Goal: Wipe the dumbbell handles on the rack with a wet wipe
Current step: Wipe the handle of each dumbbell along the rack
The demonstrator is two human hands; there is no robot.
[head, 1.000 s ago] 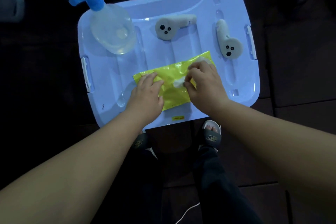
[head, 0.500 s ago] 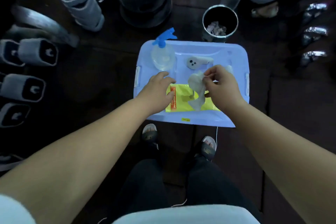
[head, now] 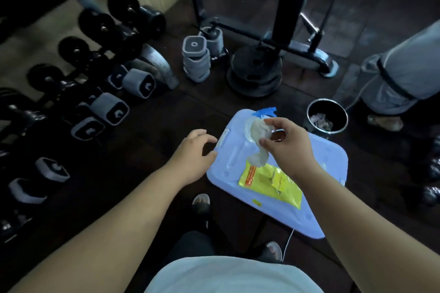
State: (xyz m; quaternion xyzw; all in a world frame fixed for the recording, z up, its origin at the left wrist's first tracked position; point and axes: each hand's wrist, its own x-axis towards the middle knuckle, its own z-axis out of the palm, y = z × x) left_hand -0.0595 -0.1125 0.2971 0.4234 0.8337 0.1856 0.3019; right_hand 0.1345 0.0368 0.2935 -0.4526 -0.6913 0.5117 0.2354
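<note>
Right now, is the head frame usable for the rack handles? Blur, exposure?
Head view: dim overall; the round black dumbbells on the rack at left are underexposed and motion-smeared, handles barely separable from the dark. Head view, centre: the crumpled white wet wipe pinched in the right hand and the light blue plastic lid read clearly. Head view, edges: wide-angle bending.

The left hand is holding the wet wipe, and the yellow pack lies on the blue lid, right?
No. In the head view the right hand holds the wet wipe; the left hand is empty. The yellow pack does lie on the blue lid.
</note>
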